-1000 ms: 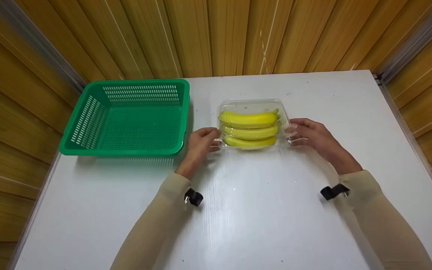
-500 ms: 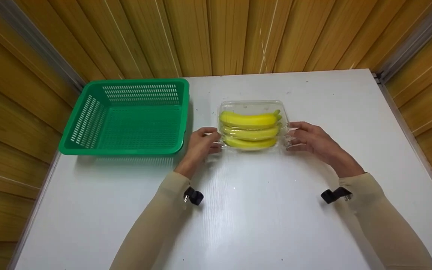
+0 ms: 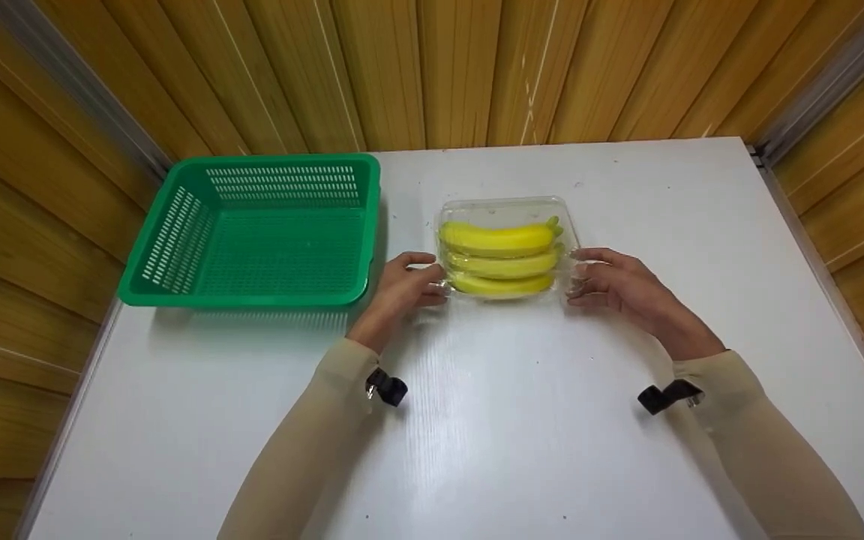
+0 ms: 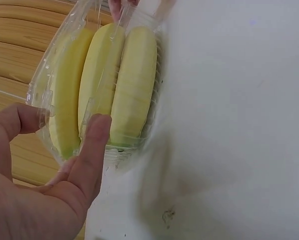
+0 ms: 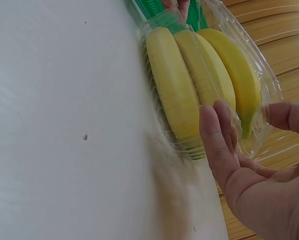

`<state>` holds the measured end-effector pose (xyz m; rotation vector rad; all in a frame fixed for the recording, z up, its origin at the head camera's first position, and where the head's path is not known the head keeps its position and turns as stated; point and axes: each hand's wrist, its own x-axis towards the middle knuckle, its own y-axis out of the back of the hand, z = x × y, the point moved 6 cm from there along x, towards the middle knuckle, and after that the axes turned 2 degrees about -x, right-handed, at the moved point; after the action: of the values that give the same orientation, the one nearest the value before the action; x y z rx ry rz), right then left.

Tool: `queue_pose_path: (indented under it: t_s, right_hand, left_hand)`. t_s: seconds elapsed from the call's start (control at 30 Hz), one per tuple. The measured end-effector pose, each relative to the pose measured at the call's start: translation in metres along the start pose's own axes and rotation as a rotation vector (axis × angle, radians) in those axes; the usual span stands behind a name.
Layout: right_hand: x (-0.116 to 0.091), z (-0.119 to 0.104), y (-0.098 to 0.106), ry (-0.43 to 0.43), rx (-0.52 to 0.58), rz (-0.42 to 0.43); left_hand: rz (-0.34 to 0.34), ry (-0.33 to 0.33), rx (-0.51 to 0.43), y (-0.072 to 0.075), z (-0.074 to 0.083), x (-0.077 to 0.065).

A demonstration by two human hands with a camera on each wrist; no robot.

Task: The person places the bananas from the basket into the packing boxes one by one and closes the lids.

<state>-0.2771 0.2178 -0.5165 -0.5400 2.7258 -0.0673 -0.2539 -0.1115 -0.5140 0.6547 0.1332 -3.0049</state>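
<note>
Three yellow bananas (image 3: pixel 503 265) lie side by side in a clear plastic clamshell box (image 3: pixel 503 208) on the white table. My left hand (image 3: pixel 400 289) grips the box's near left corner. In the left wrist view, its thumb (image 4: pixel 95 132) presses by the rim and a finger (image 4: pixel 32 118) reaches the lid. On the opposite side my right hand (image 3: pixel 623 285) grips the near right corner. The right wrist view shows digits (image 5: pixel 213 132) at the rim and another (image 5: pixel 285 115) on the lid's edge. The lid lies over the bananas (image 5: pixel 209 75).
A green perforated basket (image 3: pixel 248 298) stands to the left of the box, with nothing inside. Wood-patterned panels (image 3: pixel 454 75) rise behind the table (image 3: pixel 514 435) and along both sides. Black wrist cameras sit on both sleeves.
My right hand has come slightly nearer and inward, its fingers now farther round the box's corner. The left fingers have shifted slightly along the left corner. The box and basket stay about in place.
</note>
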Motion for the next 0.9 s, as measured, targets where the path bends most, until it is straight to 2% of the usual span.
queue_pose_path:
  t_s: [0.3, 0.47, 0.67, 0.9]
  right_hand:
    - [0.0, 0.0027, -0.0022, -0.009, 0.071, 0.017]
    - [-0.0013, 0.0038, -0.0031, -0.019, 0.09, 0.046]
    - [-0.0055, -0.0001, -0.0038, 0.016, 0.038, 0.104]
    - [-0.0052, -0.0001, -0.0066, 0.042, 0.067, 0.073]
  left_hand:
    - [-0.012, -0.043, -0.063, -0.0039, 0.0, -0.0011]
    - [0.022, -0.046, -0.08, -0.0062, 0.0008, -0.0017]
    - [0.045, -0.05, -0.064, -0.0058, 0.0002, -0.002]
    - [0.034, -0.047, -0.017, -0.0024, -0.0003, -0.0041]
